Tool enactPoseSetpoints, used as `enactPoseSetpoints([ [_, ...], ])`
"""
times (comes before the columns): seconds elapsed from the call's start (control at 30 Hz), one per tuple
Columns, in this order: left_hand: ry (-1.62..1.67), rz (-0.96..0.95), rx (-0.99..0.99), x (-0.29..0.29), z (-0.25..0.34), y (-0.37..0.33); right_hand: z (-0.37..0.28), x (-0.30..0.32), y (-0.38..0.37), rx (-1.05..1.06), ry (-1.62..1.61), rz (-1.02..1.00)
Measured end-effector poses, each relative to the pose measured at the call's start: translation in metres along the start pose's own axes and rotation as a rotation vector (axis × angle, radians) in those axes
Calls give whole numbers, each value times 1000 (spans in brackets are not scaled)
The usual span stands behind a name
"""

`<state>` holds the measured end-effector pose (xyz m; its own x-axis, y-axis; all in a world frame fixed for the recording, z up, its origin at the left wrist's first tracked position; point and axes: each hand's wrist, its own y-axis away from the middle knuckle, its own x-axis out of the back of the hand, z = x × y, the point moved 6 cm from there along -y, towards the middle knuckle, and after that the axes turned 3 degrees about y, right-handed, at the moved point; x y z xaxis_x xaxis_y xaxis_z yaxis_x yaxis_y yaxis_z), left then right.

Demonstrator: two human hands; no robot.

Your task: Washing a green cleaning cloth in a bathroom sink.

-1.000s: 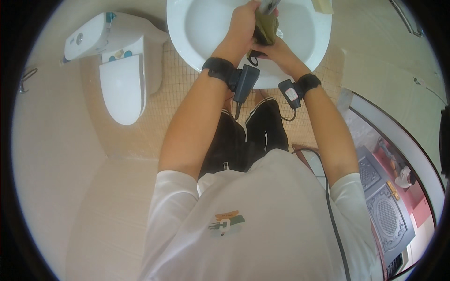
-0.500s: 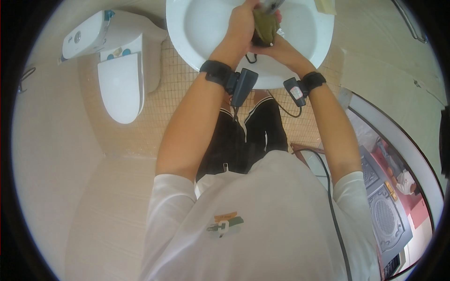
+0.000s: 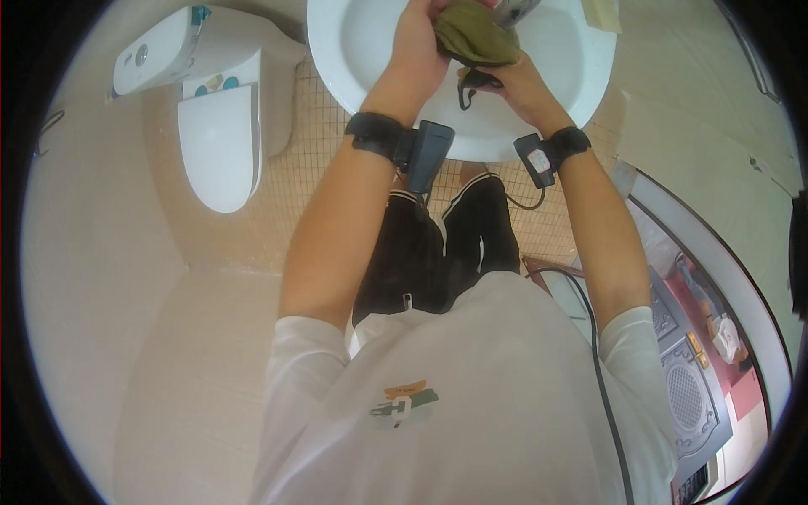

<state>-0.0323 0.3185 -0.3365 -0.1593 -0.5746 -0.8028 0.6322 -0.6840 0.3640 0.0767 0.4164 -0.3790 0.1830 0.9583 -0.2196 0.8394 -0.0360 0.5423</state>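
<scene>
Over the white washbasin (image 3: 471,139), both my hands hold an olive-green cloth item (image 3: 475,35) with a dark strap loop (image 3: 471,84) hanging from its near side. Its exact kind does not show. My left hand (image 3: 421,44) is closed on the left edge, partly cut off by the top of the picture. On the lower right, my right hand (image 3: 523,86) grips the cloth and strap from below, its fingers partly hidden. Close above the cloth is the metal faucet (image 3: 515,10).
A white toilet (image 3: 219,147) stands to the left, its lid down. Tan mosaic tiles (image 3: 324,135) cover the floor. A black cable (image 3: 602,396) runs along my right side. At the lower right is a framed opening with a grey patterned panel (image 3: 690,396).
The cloth has turned and spread wider, and its strap now hangs more in view. My left hand has shifted slightly left, and my right hand has moved a little right.
</scene>
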Motion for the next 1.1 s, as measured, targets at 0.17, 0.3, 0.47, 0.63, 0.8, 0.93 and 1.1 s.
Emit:
enactPoseSetpoints([
  [0.17, -86, 22, 35, 13, 16, 8, -18, 8, 2, 120, -119, 132],
  [0.3, -191, 173, 107, 29, 19, 13, -36, 2, 6, 160, -107, 140],
  [0.47, -276, 297, 139, 60, 9, 14, -48, 8, 19, 182, 60, 237],
  [0.63, -374, 297, 141, 78, -4, 6, -69, 11, 36, 150, 334, 235],
  [0.8, -402, 222, 366, 56, -38, 8, -80, 30, 39, 116, 604, 158],
  [0.93, -134, 50, 498, 29, -56, 15, -88, 34, 35, 218, 662, 127],
  [1.1, 90, -231, 741, 10, -54, 15, -101, 38, 25, 149, 880, 78],
])
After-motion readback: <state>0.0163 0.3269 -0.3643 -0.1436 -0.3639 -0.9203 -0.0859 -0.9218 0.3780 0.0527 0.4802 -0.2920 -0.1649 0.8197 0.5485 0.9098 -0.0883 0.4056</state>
